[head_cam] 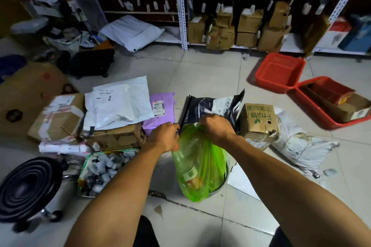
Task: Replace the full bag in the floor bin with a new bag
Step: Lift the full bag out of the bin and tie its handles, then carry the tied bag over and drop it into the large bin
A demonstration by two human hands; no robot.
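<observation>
A full green plastic bag with a clear bottle and other waste inside stands up out of a small grey floor bin, of which only the rim and right wall show. My left hand grips the bag's top edge on the left. My right hand is closed on the bunched top on the right. Both hands hold the bag's mouth above the bin.
Parcels and cardboard boxes lie on the floor just beyond the bin, with a "Fruits" box to the right. A black rolling stool and a bag of small bottles sit on the left. Red baskets stand far right, shelves behind.
</observation>
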